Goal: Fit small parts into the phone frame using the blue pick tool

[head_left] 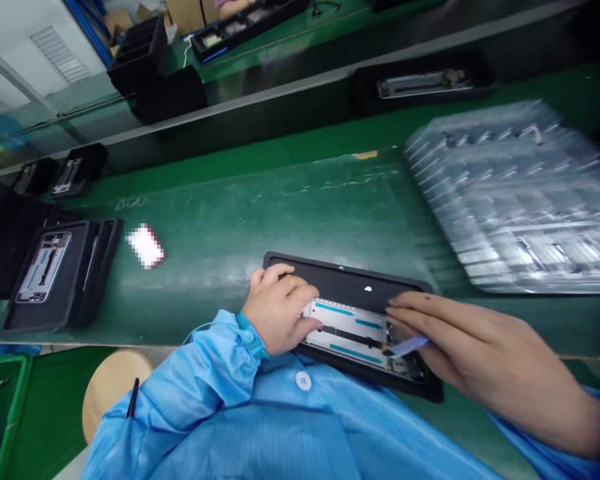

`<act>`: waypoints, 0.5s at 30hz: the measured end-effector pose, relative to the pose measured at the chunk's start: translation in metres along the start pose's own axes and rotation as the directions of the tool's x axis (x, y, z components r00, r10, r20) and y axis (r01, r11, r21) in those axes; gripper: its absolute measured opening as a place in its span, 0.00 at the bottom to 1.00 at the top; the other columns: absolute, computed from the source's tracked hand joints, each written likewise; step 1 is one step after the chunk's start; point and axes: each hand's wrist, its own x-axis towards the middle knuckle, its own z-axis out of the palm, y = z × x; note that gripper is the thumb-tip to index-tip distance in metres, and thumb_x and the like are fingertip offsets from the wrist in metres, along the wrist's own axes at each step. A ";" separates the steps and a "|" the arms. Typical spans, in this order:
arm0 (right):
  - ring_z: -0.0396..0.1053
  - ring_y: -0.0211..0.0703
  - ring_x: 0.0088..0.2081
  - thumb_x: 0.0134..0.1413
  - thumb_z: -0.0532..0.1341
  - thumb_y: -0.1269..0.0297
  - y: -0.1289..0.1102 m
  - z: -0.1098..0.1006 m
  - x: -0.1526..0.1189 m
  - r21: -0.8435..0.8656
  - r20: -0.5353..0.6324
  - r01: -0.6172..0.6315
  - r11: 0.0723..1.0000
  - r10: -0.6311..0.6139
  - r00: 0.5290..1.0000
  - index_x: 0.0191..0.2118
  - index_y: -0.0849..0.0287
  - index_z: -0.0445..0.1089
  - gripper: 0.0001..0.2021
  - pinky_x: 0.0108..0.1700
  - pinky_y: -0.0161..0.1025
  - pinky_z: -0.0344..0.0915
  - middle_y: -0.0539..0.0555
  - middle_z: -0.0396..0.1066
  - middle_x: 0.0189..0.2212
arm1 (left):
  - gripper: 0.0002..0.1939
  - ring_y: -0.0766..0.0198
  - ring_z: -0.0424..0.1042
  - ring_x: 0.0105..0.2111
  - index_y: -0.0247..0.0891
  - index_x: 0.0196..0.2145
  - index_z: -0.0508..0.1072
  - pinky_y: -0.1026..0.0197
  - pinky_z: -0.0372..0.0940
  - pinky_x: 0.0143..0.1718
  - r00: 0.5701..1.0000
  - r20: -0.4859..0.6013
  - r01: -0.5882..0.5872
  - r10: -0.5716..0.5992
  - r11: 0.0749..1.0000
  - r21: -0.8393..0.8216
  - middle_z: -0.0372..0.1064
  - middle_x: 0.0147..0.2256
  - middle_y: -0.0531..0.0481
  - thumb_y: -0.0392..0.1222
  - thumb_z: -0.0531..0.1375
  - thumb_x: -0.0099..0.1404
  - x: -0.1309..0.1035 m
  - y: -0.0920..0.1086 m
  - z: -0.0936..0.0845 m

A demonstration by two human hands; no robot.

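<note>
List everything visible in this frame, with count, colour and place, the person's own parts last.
Black rectangular fixture tray: one, front centre, under both hands.
White panel with blue strips: one, inside that tray.
Small pale blue strip: one, at right fingertips.
Clear plastic blister tray: one, right.
Black trays holding parts: several, left and on the far belt.
Green table mat: one, centre.
Round wooden stool: one, lower left.
Left hand: on the tray's left end.
Right hand: pinching the strip.

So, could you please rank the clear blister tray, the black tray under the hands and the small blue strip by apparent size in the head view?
1. clear blister tray
2. black tray
3. blue strip
</note>
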 end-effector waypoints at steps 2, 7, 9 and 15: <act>0.86 0.54 0.47 0.73 0.59 0.72 -0.007 0.005 0.004 -0.058 0.038 0.107 0.993 -0.105 0.994 0.55 0.50 0.84 0.18 0.42 0.48 0.82 0.59 0.86 0.55 | 0.23 0.31 0.64 0.72 0.44 0.58 0.83 0.27 0.55 0.71 0.998 0.056 0.006 -0.008 1.000 0.028 0.82 0.58 0.38 0.50 0.76 0.68 -0.002 0.001 0.001; 0.85 0.51 0.40 0.77 0.58 0.70 -0.013 0.011 0.007 -0.163 0.069 0.144 0.976 -0.134 0.989 0.46 0.57 0.82 0.14 0.38 0.47 0.79 0.60 0.86 0.48 | 0.24 0.31 0.63 0.72 0.44 0.59 0.82 0.29 0.55 0.70 0.998 0.070 -0.010 0.006 0.998 0.055 0.82 0.58 0.39 0.49 0.77 0.68 -0.003 0.003 0.002; 0.84 0.49 0.39 0.78 0.58 0.70 -0.012 0.014 0.006 -0.191 0.075 0.137 0.972 -0.124 0.989 0.45 0.59 0.81 0.13 0.38 0.45 0.79 0.60 0.85 0.47 | 0.25 0.31 0.65 0.71 0.44 0.59 0.82 0.29 0.56 0.68 0.998 0.068 -0.024 0.018 0.997 0.080 0.82 0.57 0.40 0.49 0.77 0.67 -0.002 0.003 0.001; 0.84 0.46 0.41 0.79 0.57 0.73 -0.009 0.025 0.002 -0.208 0.074 0.149 0.967 -0.136 0.988 0.46 0.62 0.79 0.12 0.40 0.42 0.78 0.60 0.85 0.48 | 0.23 0.34 0.67 0.71 0.45 0.60 0.82 0.32 0.59 0.65 0.997 0.072 -0.050 0.041 0.988 0.143 0.84 0.58 0.42 0.51 0.75 0.70 -0.003 0.005 -0.002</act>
